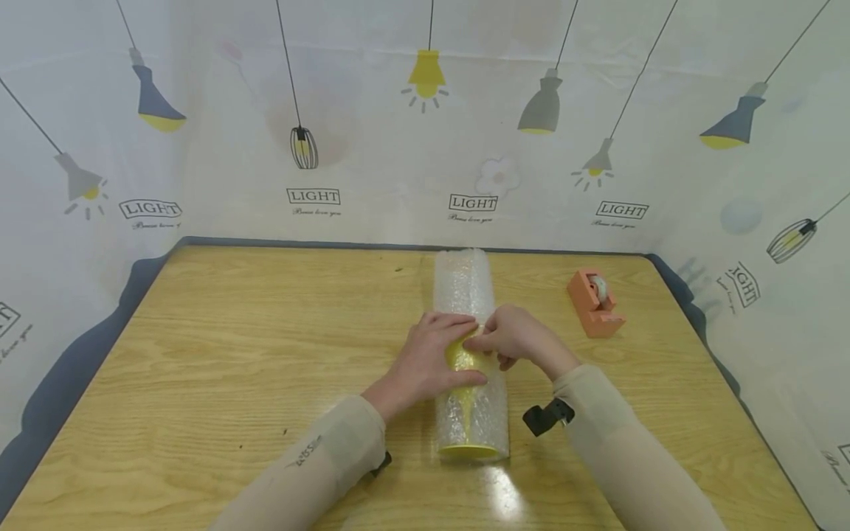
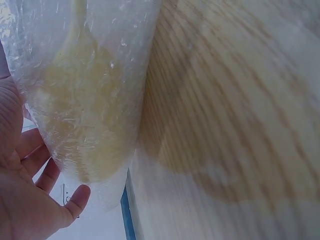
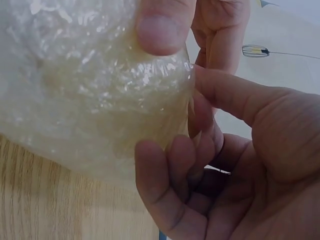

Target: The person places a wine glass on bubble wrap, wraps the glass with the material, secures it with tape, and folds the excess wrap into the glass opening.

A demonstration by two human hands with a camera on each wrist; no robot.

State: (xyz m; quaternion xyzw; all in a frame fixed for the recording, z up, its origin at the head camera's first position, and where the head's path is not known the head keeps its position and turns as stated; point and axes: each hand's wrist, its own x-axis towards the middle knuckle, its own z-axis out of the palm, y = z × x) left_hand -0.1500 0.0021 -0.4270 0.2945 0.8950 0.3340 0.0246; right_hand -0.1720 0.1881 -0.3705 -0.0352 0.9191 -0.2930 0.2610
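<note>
A yellow goblet-shaped object (image 1: 468, 409) lies on its side inside a roll of clear bubble wrap (image 1: 465, 284), its round foot toward me. My left hand (image 1: 425, 358) holds the wrapped bundle from above, thumb and fingers spread across its middle. From the other side my right hand (image 1: 521, 339) reaches in, thumb and forefinger pinching at the edge of the wrap. In the right wrist view my right hand (image 3: 240, 165) has its other fingers curled beside the glossy wrap (image 3: 100, 90). The yellow bowl and stem show through the plastic (image 2: 85, 105) in the left wrist view.
An orange tape dispenser (image 1: 594, 302) with a roll of tape stands on the wooden table (image 1: 265, 332), right of the bundle. Cloth printed with hanging lamps (image 1: 392, 147) walls in the table's back and sides. Black wrist cameras (image 1: 547, 418) sit on the sleeves.
</note>
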